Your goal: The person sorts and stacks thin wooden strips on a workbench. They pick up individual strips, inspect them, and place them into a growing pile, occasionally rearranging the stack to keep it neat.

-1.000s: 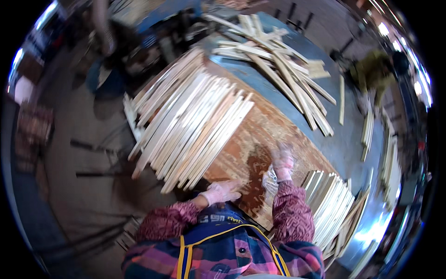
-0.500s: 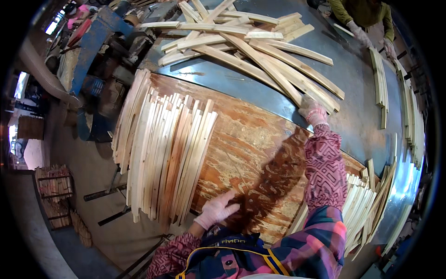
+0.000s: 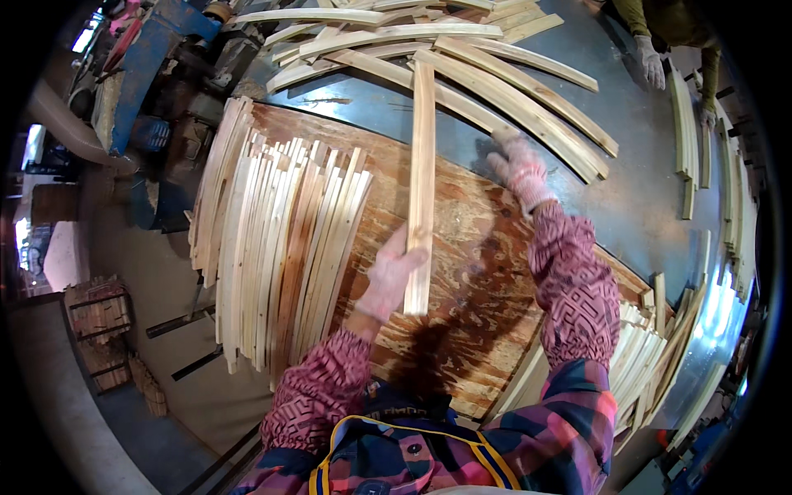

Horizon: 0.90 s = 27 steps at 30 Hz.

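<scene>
A pale wooden slat [image 3: 422, 157] stretches from my left hand [image 3: 389, 279] up to the loose pile. My gloved left hand is closed round it near its lower end, over a plywood board [image 3: 470, 219]. My gloved right hand [image 3: 525, 175] reaches over the far edge of the board, fingers stretched and apart. Its fingertips are at the near end of another slat [image 3: 462, 101] in the pile; whether they press on it I cannot tell. Left of my left hand, a row of slats [image 3: 285, 239] lies side by side on the board.
Beyond the board, crossed slats [image 3: 396, 35] cover part of a metal table [image 3: 623, 177]. A co-worker's gloved hand [image 3: 650, 64] hangs near slats [image 3: 685, 124] at the far right. More slats [image 3: 635, 351] lie right of my right arm. A blue machine [image 3: 148, 78] stands far left.
My left hand has moved up and taken hold of a slat, which has swung round toward me. The right hand has let go of that slat and shifted left.
</scene>
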Available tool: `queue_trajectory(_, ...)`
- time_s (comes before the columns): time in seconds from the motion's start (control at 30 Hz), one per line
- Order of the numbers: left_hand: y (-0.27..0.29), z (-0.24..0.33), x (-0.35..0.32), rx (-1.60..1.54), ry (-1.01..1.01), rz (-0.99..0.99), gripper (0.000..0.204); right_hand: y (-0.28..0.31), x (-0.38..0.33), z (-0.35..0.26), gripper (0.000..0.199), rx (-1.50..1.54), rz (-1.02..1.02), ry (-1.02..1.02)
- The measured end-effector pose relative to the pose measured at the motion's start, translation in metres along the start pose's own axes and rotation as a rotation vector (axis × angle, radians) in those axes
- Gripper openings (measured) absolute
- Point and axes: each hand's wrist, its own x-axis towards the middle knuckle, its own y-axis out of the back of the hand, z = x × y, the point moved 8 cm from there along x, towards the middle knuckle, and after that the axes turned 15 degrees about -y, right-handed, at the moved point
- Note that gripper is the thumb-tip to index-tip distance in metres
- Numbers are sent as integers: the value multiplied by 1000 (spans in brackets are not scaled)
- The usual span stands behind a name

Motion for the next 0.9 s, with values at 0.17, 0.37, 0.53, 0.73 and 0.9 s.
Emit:
queue_trajectory(0.17,69,-56,-134,684,-110,120,58,-19,50,-9,71,-346,46,-227)
queue_trajectory(0.37,59,-18,-155,1192,-392,118,65,-19,1,-13,47,359,-442,-111)
queue_trajectory(0.53,-19,8,-36,-572,-53,160,68,-2,-134,-59,43,539,-975,49)
queue_trajectory(0.73,-20,-19,-26,-269,226,78,58,25,-9,-30,70,-19,-192,-40)
queue_trajectory(0.9,48,-34,-103,987,-189,48,69,-24,64,19,67,-283,244,-200)
